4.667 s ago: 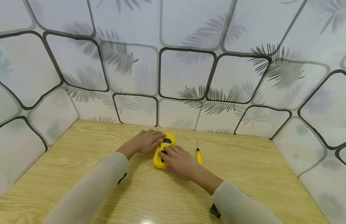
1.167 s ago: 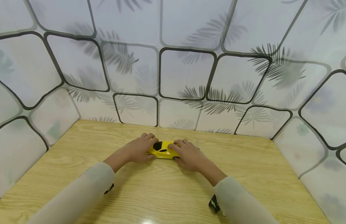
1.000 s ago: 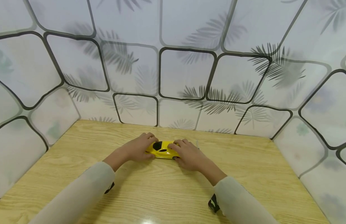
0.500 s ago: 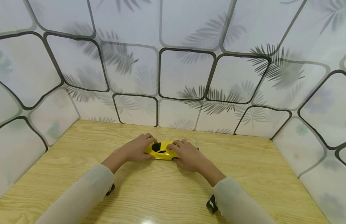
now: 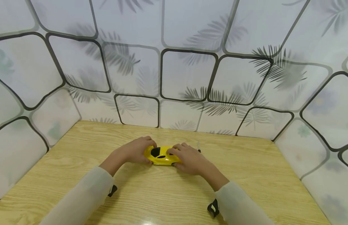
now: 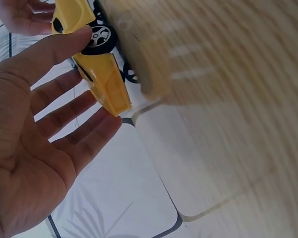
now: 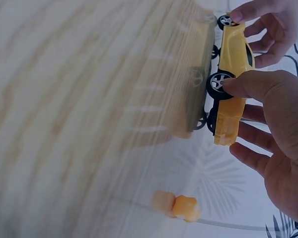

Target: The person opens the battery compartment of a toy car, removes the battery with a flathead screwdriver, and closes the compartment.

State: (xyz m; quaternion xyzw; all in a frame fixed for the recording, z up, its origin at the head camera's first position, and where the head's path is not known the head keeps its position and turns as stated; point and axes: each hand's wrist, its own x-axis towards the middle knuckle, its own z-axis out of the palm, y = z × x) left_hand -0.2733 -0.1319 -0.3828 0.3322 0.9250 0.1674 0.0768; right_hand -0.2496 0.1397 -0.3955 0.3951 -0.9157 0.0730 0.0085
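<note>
A yellow toy car (image 5: 164, 152) with black windows lies crosswise between my two hands over the wooden table. My left hand (image 5: 136, 150) grips its left end, thumb on a front-side wheel (image 6: 101, 37) and fingers along the far side. At the other end, my right hand (image 5: 189, 160) holds the car the same way, its thumb against another wheel (image 7: 220, 85). The wheels point down, close over the tabletop, where the car's reflection shows. Both ends of the car are partly hidden by my hands in the head view.
Behind my right hand lies a screwdriver; its thin metal shaft (image 5: 198, 145) shows in the head view, and its yellow-orange handle end (image 7: 186, 208) in the right wrist view. Patterned white panels (image 5: 182, 75) stand along the back and sides of the wooden table (image 5: 162, 193).
The car, earlier pointing away from me with my hands on top, has turned crosswise. Over the last half second both hands have brought it slightly nearer to me.
</note>
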